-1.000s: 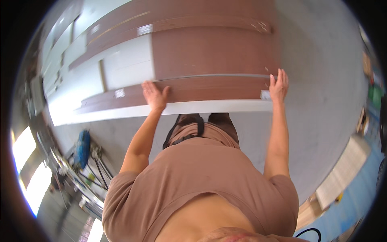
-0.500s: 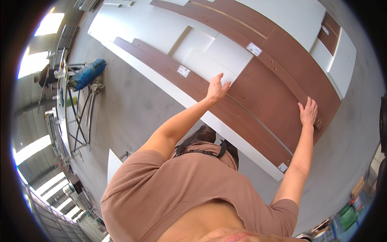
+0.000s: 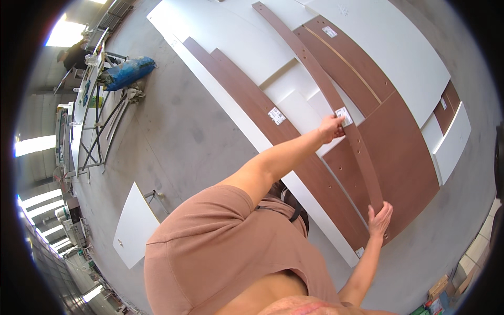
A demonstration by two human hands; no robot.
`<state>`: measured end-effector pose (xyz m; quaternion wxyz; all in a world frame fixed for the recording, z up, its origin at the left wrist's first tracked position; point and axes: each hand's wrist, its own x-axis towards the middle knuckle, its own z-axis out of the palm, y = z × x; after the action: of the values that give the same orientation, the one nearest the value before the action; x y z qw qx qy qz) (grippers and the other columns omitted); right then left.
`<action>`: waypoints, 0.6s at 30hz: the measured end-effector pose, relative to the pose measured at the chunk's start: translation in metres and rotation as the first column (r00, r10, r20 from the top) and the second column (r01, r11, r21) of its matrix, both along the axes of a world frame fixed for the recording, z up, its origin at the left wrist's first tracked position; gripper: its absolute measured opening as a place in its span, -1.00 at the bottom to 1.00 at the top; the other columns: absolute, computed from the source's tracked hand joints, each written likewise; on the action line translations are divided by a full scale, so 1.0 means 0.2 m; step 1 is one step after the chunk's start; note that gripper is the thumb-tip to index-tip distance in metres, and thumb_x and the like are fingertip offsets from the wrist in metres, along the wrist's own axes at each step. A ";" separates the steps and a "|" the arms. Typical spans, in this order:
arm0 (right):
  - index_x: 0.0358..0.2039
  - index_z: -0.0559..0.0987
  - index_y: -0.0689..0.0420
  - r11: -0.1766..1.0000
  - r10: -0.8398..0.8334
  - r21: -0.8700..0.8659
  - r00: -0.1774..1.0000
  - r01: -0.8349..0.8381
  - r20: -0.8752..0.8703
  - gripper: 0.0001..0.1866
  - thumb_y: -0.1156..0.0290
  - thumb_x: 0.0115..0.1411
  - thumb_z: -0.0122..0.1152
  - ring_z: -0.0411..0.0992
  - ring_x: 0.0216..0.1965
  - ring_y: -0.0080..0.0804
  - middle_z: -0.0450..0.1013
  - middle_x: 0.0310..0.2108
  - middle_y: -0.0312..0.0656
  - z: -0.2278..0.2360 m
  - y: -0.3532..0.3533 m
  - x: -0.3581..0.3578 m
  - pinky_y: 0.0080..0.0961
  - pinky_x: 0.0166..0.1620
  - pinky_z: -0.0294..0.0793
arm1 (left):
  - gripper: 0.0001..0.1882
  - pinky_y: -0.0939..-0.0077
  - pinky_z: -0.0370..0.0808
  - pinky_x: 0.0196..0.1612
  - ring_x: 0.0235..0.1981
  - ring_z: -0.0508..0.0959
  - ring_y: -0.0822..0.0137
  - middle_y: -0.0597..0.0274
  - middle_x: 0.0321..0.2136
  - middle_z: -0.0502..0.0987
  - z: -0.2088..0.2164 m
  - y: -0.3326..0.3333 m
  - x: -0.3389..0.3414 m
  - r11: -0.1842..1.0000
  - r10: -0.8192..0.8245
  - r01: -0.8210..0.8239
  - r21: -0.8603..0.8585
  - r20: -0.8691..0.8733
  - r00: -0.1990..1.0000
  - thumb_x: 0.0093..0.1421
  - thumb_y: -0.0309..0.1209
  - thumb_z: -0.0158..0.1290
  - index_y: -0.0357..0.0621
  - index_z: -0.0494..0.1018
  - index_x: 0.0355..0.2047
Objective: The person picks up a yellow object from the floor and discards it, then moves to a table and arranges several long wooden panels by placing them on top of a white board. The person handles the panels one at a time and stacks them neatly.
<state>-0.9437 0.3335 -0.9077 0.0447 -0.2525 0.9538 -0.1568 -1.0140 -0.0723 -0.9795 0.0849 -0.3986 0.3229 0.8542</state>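
Note:
A long, narrow brown board (image 3: 360,156) with drilled holes and a white label runs away from me above the stacked panels. My left hand (image 3: 332,128) is closed on its edge beside the label. Close to its near end, my right hand (image 3: 379,220) grips the same board, fingers along the outer edge. Under it lie a wide brown panel (image 3: 404,142) and several white panels (image 3: 388,37). Two more brown strips (image 3: 236,84) lie along the near left side of the stack, one with a label.
A large white panel edge (image 3: 236,118) borders the stack at the left. On the grey floor (image 3: 194,152) stands a metal-framed table (image 3: 97,131) with a blue bundle (image 3: 131,72); a person (image 3: 76,55) is behind it. A white board (image 3: 134,228) stands at lower left. Boxes (image 3: 475,252) lie far right.
My left hand has moved from open above the panels to gripping the narrow brown board. The board has shifted toward me off the wide brown panel, and my view has turned.

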 end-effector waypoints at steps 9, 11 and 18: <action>0.04 0.35 0.23 0.990 -0.032 -0.134 0.999 0.036 0.031 -0.35 0.17 0.06 0.42 0.33 0.02 0.09 0.33 -0.05 0.07 -0.05 -0.40 0.29 -0.07 0.04 0.40 | -0.81 0.26 0.61 -0.09 -0.28 0.62 0.32 0.26 -0.34 0.55 0.07 -0.36 0.27 0.985 0.038 -0.013 -0.175 0.141 0.989 0.32 -0.30 0.10 -0.12 0.47 -0.15; 0.06 0.35 0.23 0.980 0.011 -0.200 1.000 -0.010 0.002 -0.35 0.18 0.06 0.43 0.33 0.04 0.08 0.34 -0.02 0.06 -0.15 -0.60 0.14 -0.09 0.05 0.41 | -0.84 0.32 0.62 -0.16 -0.37 0.59 0.35 0.30 -0.42 0.52 0.08 -0.61 0.20 0.946 0.067 -0.048 -0.321 0.049 0.997 0.30 -0.29 0.12 -0.10 0.49 -0.23; 0.00 0.37 0.26 0.953 0.098 -0.287 0.995 -0.100 -0.021 -0.38 0.20 0.05 0.44 0.35 -0.01 0.03 0.35 -0.06 0.04 -0.15 -1.19 -0.10 -0.15 0.01 0.43 | -0.83 0.34 0.61 -0.17 -0.34 0.60 0.32 0.21 -0.33 0.59 0.26 -1.25 0.14 0.898 0.219 -0.182 -0.400 0.049 0.974 0.35 -0.34 0.04 -0.20 0.48 -0.19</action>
<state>-0.9646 0.0958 -0.9374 0.0119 -0.3041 0.9072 -0.2905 -0.9864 -0.3220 -0.9268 -0.0703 -0.4780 0.4404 0.7567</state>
